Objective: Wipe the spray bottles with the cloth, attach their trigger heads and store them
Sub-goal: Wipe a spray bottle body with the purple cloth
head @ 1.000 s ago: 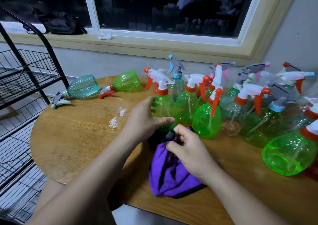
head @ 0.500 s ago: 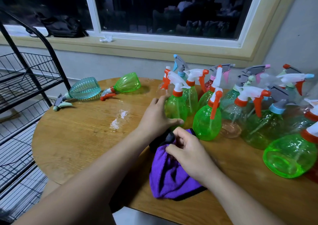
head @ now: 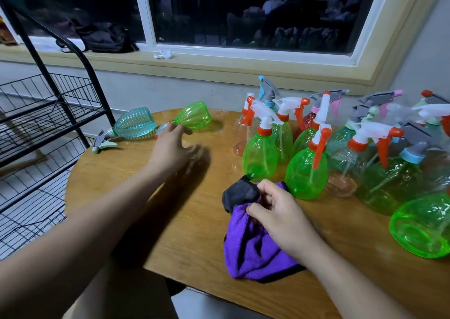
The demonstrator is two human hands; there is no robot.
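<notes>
cloth [head: 250, 253] in right fingers [head: 269, 187] (purple)

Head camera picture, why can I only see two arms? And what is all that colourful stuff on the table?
The camera sits on a person's head, looking down, so you only see their arms and hands. The right hand grips a purple cloth on the round wooden table. The left hand is open, hovering by a green spray bottle lying on its side, next to a teal one. More spray bottles stand upright on the right. A black wire rack stands to the left.
</notes>
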